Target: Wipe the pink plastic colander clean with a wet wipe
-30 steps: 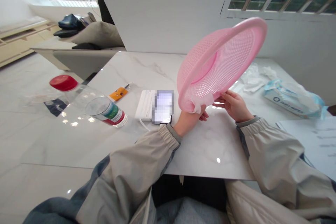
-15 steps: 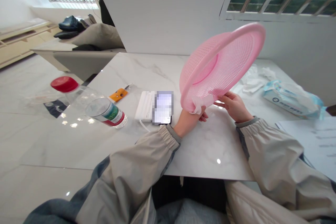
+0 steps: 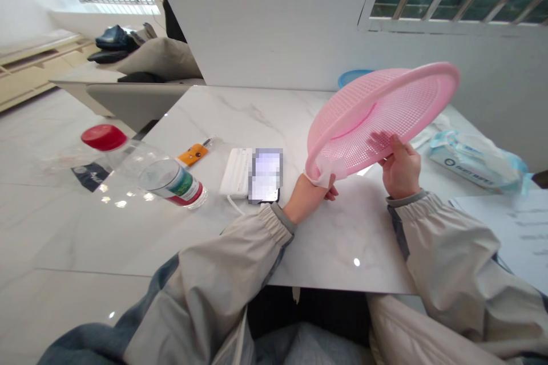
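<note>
Over table (image 3: 342, 239), basket (image 3: 342, 105) in hands (image 3: 309, 195) (image 3: 402, 171), blue object (image 3: 351, 76) behind

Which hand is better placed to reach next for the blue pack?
Right, I think: the right hand touches the basket but is nearer the pack. The left hand is farther off, beside a white sheet. Letting go may tip the basket.

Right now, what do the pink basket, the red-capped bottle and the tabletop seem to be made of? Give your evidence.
Pink basket: probably moulded plastic, softly glossy, with a smooth rim and regular mesh.
Red-capped bottle: likely thin, clear plastic; its see-through body looks shiny.
Tabletop: polished, white with grey veins and reflections; marble or an imitation, I can't tell which.
</note>
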A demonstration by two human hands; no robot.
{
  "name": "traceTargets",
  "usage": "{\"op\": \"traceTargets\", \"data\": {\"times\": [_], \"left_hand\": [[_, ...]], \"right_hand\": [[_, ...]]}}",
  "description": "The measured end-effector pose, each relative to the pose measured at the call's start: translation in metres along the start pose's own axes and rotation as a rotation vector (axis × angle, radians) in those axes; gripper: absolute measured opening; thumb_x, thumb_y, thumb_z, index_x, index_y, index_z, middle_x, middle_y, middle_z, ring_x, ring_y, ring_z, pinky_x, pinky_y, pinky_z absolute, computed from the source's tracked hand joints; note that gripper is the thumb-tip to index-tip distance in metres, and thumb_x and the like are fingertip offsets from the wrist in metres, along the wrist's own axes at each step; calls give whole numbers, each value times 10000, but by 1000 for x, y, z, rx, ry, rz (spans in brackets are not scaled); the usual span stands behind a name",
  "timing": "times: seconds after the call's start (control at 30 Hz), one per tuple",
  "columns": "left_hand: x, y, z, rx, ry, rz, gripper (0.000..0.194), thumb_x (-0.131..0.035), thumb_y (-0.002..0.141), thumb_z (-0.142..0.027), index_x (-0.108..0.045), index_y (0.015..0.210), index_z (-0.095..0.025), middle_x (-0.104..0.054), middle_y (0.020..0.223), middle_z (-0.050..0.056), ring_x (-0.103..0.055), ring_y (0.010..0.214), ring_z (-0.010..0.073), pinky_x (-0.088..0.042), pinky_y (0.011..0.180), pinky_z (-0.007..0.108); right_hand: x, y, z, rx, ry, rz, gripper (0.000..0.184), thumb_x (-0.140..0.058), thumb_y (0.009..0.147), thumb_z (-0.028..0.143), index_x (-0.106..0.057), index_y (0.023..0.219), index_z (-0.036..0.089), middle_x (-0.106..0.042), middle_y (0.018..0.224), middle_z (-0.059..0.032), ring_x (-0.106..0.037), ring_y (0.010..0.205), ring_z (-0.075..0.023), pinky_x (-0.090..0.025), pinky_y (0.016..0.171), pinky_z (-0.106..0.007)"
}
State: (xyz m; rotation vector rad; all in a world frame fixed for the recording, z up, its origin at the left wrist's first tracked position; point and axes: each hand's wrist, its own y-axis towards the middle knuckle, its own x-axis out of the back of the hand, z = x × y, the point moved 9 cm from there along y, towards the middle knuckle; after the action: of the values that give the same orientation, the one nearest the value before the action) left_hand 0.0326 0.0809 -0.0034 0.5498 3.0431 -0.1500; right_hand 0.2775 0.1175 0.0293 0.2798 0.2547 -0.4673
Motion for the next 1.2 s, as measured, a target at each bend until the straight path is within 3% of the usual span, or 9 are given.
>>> {"op": "traceTargets", "data": {"times": [0.13,0.33,0.57,0.7,0.83,1.07,1.2], "left_hand": [[-5,-2,2,41,-34,35,298,-656,1015,-320,-685,777,-143,-738,728,54,-685,607,120,-574,626,242],[-7,-6,-3,27,-21,59,413,-623,1047,-376,-709,719,-140,-720,695,52,-663,623,102,-580,694,231],[-10,-10,-9,-1,20,79,417,-627,1046,-408,-718,736,-143,-723,721,48,-663,647,102,-583,723,233],[-10,-9,-10,-32,41,83,430,-632,1046,-454,-728,761,-146,-730,752,47,-685,683,106,-590,750,235],[-9,-4,-2,-11,9,76,462,-589,1066,-448,-715,738,-148,-730,737,54,-679,653,104,-581,719,232],[-5,2,3,-21,10,44,399,-567,1064,-418,-696,788,-160,-737,745,39,-672,617,95,-555,661,217],[-4,-2,-6,-78,65,54,324,-592,1010,-345,-695,763,-163,-734,756,33,-669,636,95,-547,665,211]], "right_hand": [[-10,-3,-5,-78,-32,125,378,-880,820,564,-837,1064,278,-827,1205,-59,-765,1206,-275,-647,1014,-453],[-27,-14,-17,-218,-64,324,410,-900,823,547,-838,1146,302,-800,1317,-46,-742,1245,-261,-654,993,-417],[-40,-30,-33,-380,-107,502,449,-975,743,489,-844,1126,294,-816,1250,-41,-767,1111,-220,-668,911,-365],[-36,-30,-38,-405,-123,469,457,-1006,686,489,-841,1065,293,-831,1134,-24,-771,989,-187,-662,806,-314],[-34,-26,-35,-363,-125,416,445,-1003,672,507,-833,1008,271,-825,1112,-26,-764,1029,-203,-670,836,-337],[-3,3,-4,1,-14,67,368,-943,736,493,-767,970,270,-784,1010,-3,-754,987,-200,-666,841,-378],[7,6,5,148,-16,-16,376,-909,759,536,-740,968,273,-763,983,-8,-754,1064,-235,-670,910,-438]]}}
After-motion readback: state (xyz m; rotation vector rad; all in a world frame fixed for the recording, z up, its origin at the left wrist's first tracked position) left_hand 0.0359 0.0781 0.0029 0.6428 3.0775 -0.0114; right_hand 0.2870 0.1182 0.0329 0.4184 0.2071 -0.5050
